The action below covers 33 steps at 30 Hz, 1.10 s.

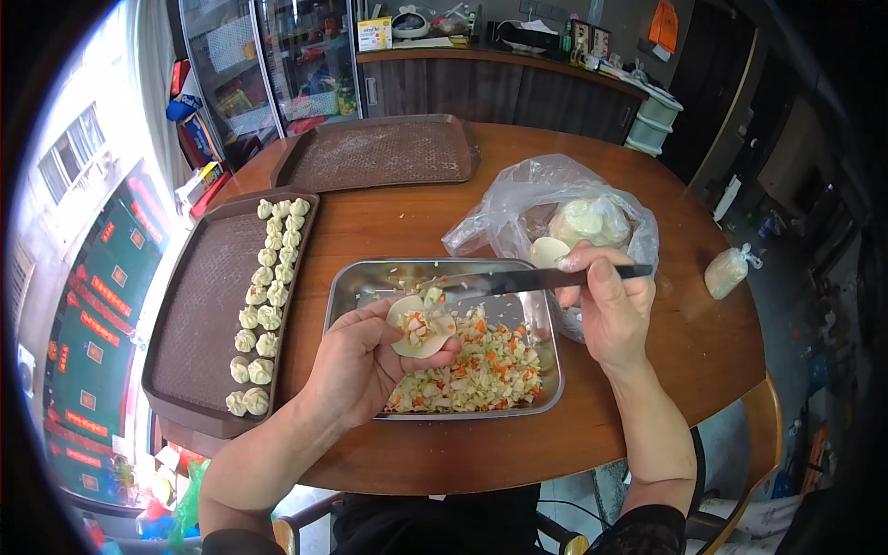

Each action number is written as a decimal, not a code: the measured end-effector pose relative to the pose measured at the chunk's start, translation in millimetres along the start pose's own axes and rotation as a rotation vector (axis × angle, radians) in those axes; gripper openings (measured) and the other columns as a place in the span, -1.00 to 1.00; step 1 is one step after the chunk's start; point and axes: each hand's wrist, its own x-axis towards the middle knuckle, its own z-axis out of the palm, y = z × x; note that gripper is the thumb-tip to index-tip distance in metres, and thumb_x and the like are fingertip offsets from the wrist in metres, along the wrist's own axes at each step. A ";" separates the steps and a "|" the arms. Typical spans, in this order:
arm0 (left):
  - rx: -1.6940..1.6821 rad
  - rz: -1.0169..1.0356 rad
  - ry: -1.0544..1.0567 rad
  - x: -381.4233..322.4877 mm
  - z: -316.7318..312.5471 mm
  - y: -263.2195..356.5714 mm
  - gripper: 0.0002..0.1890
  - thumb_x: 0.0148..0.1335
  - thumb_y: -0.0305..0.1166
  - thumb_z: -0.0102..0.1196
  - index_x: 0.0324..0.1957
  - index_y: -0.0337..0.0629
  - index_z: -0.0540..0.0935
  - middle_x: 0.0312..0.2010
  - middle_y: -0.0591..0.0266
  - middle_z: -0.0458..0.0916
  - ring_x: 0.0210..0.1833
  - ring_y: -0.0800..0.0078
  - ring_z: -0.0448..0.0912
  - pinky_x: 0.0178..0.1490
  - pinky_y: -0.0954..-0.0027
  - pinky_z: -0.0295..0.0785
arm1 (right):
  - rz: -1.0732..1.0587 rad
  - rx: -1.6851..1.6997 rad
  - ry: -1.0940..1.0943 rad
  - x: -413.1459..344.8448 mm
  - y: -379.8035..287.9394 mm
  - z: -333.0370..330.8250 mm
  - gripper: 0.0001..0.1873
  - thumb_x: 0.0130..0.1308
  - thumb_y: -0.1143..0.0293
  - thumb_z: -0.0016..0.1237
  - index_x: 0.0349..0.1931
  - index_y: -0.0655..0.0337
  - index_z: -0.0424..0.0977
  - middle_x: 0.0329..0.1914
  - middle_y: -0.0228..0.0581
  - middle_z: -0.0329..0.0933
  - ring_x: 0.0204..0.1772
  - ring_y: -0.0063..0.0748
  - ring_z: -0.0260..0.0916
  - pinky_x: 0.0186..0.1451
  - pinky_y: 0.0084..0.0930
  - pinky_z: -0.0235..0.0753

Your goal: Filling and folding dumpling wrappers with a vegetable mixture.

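My left hand [368,357] cradles a round dumpling wrapper [433,340] with chopped filling on its middle, above the near-left part of a steel tray [559,388]. Chopped vegetable filling [479,368], pale green, white and orange, lies in that tray. In my right hand [610,298] is a flat filling tool with a black handle [513,281]. Its tip, carrying a bit of filling, is close to the wrapper's upper edge. Another round wrapper [548,251] shows by my right fingertips; whether they touch it I cannot tell.
Two rows of pleated dumplings [268,317] line the right side of a brown tray [187,312]. Behind it lies a second brown tray [381,152] dusted with flour. A clear plastic bag [534,180] holds pale wrappers; a tied bag [727,272] sits near the table's right edge.
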 end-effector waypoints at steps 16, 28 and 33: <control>-0.007 0.009 0.026 0.2 -0.1 -0.2 -0.50 0.27 -0.66 -0.37 0.26 -0.61 0.28 0.15 -0.35 0.48 0.06 -0.13 0.64 0.14 0.16 0.66 | -0.069 0.006 -0.119 1.2 3.5 -8.1 -0.65 0.54 0.22 -0.07 -0.11 0.39 0.60 -0.23 -0.17 0.56 -0.28 -0.51 0.44 -0.19 -0.58 0.46; -0.006 0.015 0.025 -0.2 0.7 0.2 -0.51 0.28 -0.65 -0.37 0.26 -0.62 0.28 0.11 -0.36 0.51 0.05 -0.10 0.65 0.15 0.17 0.66 | -0.210 -0.117 -0.173 3.4 1.0 -1.3 -0.67 0.52 0.23 -0.06 -0.16 0.36 0.63 -0.32 -0.19 0.59 -0.30 -0.50 0.39 -0.23 -0.54 0.39; -0.012 0.012 0.029 0.5 -0.3 -0.8 -0.52 0.28 -0.65 -0.36 0.23 -0.63 0.30 0.08 -0.35 0.53 0.04 -0.09 0.66 0.15 0.17 0.65 | -0.180 -0.127 -0.116 3.1 3.8 -4.4 -0.67 0.54 0.23 -0.09 -0.13 0.35 0.61 -0.41 -0.25 0.58 -0.32 -0.54 0.39 -0.24 -0.57 0.38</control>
